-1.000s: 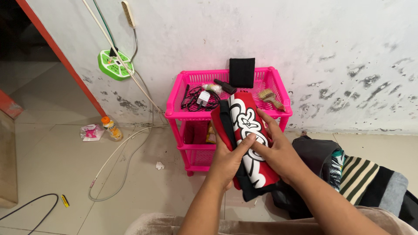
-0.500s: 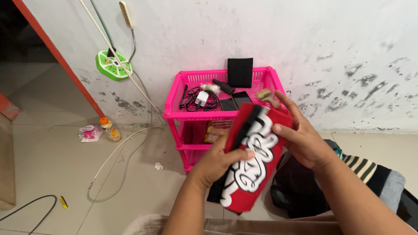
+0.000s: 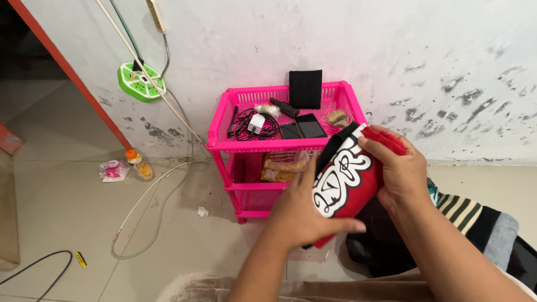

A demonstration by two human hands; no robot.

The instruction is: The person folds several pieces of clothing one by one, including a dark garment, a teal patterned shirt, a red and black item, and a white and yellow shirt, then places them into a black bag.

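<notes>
A folded red and black garment (image 3: 349, 179) with a white printed design is held up in front of me by both hands. My left hand (image 3: 305, 210) grips its lower edge from below and the left. My right hand (image 3: 400, 168) clasps its upper right corner, fingers curled over the top. The garment hangs in the air just right of a pink plastic rack (image 3: 224, 142), over a pile of clothes (image 3: 470, 229) on the floor.
The rack's top tray holds a white charger with black cables (image 3: 254, 123), two dark phones (image 3: 302, 127), a black pouch (image 3: 305, 88) and a brush (image 3: 338, 117). A green power strip (image 3: 141, 81) hangs on the stained wall. A small bottle (image 3: 136, 163) and white cable (image 3: 151, 196) lie on the tiled floor.
The garment has been folded smaller and swung right, off the rack's front. My right hand moved onto its top corner, and my left hand slid under its lower edge.
</notes>
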